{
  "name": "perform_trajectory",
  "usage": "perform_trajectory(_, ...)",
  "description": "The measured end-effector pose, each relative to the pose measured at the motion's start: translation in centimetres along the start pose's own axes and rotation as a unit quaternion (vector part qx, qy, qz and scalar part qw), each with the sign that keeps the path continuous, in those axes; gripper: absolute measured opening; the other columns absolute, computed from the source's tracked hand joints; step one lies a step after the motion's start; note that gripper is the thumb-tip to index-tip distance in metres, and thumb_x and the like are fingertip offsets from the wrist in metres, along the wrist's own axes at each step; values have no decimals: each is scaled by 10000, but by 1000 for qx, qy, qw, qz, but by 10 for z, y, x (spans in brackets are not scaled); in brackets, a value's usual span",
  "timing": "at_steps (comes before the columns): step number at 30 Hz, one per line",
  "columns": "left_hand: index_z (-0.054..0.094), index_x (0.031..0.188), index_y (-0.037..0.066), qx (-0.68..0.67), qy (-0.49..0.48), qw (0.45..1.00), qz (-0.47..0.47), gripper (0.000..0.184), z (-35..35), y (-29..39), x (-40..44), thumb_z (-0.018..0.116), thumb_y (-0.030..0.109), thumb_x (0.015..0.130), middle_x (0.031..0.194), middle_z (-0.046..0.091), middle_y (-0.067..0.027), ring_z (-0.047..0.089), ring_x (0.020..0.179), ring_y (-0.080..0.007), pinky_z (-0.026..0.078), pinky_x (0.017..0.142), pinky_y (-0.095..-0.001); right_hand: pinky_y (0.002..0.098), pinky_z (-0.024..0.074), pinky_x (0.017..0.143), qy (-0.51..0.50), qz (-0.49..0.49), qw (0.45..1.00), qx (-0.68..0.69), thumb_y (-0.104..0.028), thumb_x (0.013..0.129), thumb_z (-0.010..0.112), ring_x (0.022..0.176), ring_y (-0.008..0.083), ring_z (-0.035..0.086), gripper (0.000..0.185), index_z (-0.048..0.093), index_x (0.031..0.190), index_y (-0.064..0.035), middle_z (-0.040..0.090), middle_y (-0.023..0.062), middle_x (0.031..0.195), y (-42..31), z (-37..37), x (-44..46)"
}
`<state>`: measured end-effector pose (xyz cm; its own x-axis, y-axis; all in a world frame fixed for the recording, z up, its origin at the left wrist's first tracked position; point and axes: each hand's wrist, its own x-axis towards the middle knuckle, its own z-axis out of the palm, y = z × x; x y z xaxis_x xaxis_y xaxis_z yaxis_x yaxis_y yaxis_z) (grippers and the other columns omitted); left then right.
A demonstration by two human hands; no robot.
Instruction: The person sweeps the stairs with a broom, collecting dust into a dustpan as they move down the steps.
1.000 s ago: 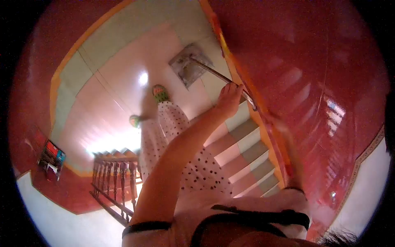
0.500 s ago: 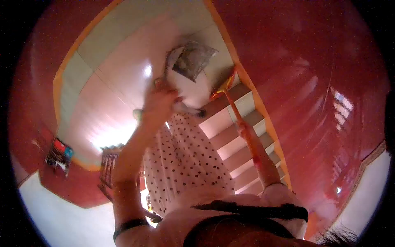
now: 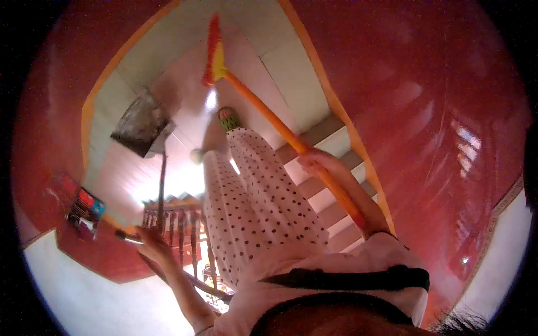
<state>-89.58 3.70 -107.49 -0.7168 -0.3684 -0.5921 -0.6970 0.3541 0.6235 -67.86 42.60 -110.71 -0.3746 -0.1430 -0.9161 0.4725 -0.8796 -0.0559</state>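
Observation:
My right hand (image 3: 319,162) is closed around the orange handle of a broom (image 3: 263,112), whose yellow head and red bristles are over the landing floor ahead of my feet. My left hand (image 3: 156,246), out to the left by the railing, is closed around the handle of a long-handled dustpan (image 3: 143,124). The grey, dirty-looking pan hangs tilted at the far end of its dark handle, left of the broom head. Whether the pan touches the floor, I cannot tell. A dark piece with a pale edge, perhaps the handle's end, sticks out left of that hand.
Pale steps (image 3: 330,190) run along my right side, beside a red wall (image 3: 437,112) with an orange border. A dark baluster railing (image 3: 182,218) stands at lower left. My foot in a green patterned covering (image 3: 228,119) is on the tiled landing (image 3: 286,73).
My left hand has swung left and down with the dustpan, which moved from upper centre to the left. The broom head has moved from beside the steps to farther ahead and left.

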Motion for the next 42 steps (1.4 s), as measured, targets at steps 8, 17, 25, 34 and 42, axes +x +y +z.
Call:
perform_trajectory(8,506,832,-69,-31,41,992,116,294,-78,-60,55,479,221,787,602,467,-67,425,524,-146,401,516,-278,188,360,409,-65,125,807,574,-122,799,399,524,93,426,158,445,929,-44,438,31,698,76,-163,-66)
perform_trajectory(17,479,1015,-22,131,160,971,119,337,-100,-49,54,452,174,743,614,490,-100,442,518,-183,378,452,-309,251,414,647,-40,-115,960,253,-102,757,463,681,133,458,207,432,945,-20,464,55,776,-124,-25,142)
perform_trajectory(25,411,1133,18,272,53,945,171,435,-124,-121,46,457,43,702,504,437,-24,411,401,-131,295,365,-269,140,306,381,172,43,952,-250,-134,769,469,436,46,380,58,476,763,-77,389,-35,554,-150,20,46)
perform_trajectory(34,287,667,99,3,106,992,63,231,-42,-80,-6,437,199,810,470,233,35,224,413,-68,182,409,-214,142,380,521,96,-273,880,-378,-126,744,520,581,62,472,183,505,909,-48,497,-18,739,-167,74,141)
perform_trajectory(42,418,504,88,-104,165,980,-39,387,-58,-97,-15,381,303,824,442,388,4,293,373,-64,291,355,-208,137,376,551,-20,49,968,-246,-123,775,472,614,72,469,51,480,786,-74,458,-25,701,-252,21,102)
